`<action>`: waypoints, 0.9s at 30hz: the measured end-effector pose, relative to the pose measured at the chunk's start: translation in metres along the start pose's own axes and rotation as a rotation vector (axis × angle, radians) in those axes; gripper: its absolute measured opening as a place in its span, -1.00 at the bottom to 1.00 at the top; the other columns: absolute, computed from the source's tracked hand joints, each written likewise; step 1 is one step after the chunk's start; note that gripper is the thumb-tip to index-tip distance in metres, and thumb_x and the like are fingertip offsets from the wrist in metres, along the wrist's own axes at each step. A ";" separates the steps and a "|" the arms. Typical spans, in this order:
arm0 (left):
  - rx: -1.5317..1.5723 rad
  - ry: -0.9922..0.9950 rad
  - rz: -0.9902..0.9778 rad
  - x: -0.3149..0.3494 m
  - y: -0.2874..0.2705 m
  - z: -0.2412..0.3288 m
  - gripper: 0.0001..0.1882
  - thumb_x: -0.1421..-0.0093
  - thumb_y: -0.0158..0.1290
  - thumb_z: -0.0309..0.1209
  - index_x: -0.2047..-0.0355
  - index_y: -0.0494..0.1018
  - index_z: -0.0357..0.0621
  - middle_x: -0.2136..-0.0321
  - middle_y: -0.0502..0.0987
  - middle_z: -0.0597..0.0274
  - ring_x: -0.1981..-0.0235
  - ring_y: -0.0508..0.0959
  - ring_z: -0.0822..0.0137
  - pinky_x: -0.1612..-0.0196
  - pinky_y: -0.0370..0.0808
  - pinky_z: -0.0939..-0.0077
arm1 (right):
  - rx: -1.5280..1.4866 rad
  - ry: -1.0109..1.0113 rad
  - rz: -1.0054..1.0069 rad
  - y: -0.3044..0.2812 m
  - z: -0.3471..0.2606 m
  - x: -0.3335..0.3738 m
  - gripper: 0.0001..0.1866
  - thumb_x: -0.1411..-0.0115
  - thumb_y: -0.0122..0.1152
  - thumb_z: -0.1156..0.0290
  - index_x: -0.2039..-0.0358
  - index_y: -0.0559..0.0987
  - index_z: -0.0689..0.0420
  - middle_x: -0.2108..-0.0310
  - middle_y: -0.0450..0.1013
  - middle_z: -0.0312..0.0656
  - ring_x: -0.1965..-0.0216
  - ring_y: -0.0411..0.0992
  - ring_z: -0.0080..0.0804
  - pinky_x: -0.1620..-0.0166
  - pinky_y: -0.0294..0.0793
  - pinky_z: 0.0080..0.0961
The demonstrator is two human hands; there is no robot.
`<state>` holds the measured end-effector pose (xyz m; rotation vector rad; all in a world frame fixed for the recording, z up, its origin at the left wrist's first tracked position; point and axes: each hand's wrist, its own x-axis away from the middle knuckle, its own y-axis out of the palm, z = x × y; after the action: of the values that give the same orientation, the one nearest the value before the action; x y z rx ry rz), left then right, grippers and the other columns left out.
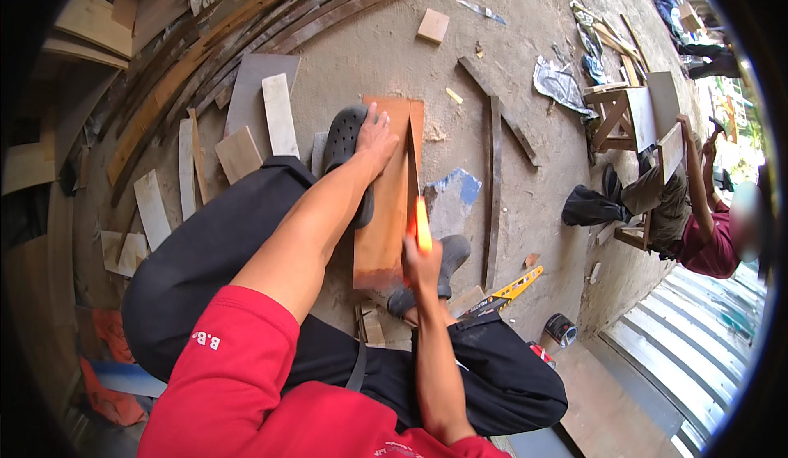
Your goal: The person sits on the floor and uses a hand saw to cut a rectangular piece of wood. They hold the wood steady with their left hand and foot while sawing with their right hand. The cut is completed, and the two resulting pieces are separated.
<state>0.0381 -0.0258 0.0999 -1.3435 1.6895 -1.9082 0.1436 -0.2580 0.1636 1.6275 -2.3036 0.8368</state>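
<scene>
A reddish-brown wooden board (382, 212) lies lengthwise in front of me. My left hand (378, 142) presses flat on its far part with the fingers stretched out, beside my dark clog (345, 142), which also rests on the board. In my closed right hand (423, 263) is the orange handle of a handsaw (414, 162). Its narrow blade points away from me and sits in a lengthwise cut near the board's right edge. A thin strip of the board shows to the right of the blade.
Wood offcuts (280, 115) and long planks (197, 56) lie at left. Dark wooden bars (493, 187) and a yellow-and-black tool (513, 288) are at right, near an open can (561, 329). A small wood block (432, 26) lies ahead. Another person (698, 212) sits at far right, holding a board.
</scene>
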 end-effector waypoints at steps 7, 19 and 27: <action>0.004 -0.011 -0.056 0.004 0.003 -0.006 -0.22 0.32 0.46 -0.02 0.01 0.61 -0.01 -0.25 0.39 0.09 -0.39 0.18 0.21 -0.43 -0.26 -0.19 | -0.091 -0.079 -0.054 -0.028 0.026 0.083 -0.83 -0.19 0.20 0.49 0.54 0.49 0.20 0.67 0.35 -0.40 0.68 0.28 -0.66 0.61 0.22 -0.59; 0.023 -0.002 -0.036 0.003 0.006 -0.004 -0.22 0.35 0.47 -0.03 0.03 0.61 0.01 -0.24 0.40 0.13 -0.36 0.21 0.22 -0.43 -0.20 -0.17 | -0.130 0.100 -0.035 -0.028 -0.005 0.083 -0.72 -0.19 0.19 0.44 0.63 0.43 0.26 0.72 0.28 -0.37 0.64 0.23 -0.63 0.57 0.21 -0.48; -0.006 -0.005 -0.097 0.001 -0.004 -0.007 -0.21 0.34 0.47 -0.01 0.02 0.61 0.03 -0.26 0.38 0.10 -0.38 0.18 0.22 -0.43 -0.23 -0.18 | -0.034 0.065 -0.049 -0.023 0.008 0.078 -0.75 -0.18 0.17 0.41 0.57 0.47 0.29 0.71 0.29 -0.30 0.62 0.26 -0.58 0.54 0.28 -0.43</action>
<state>0.0334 -0.0205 0.1041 -1.4569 1.6570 -1.9515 0.1371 -0.3300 0.2012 1.6117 -2.2124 0.8222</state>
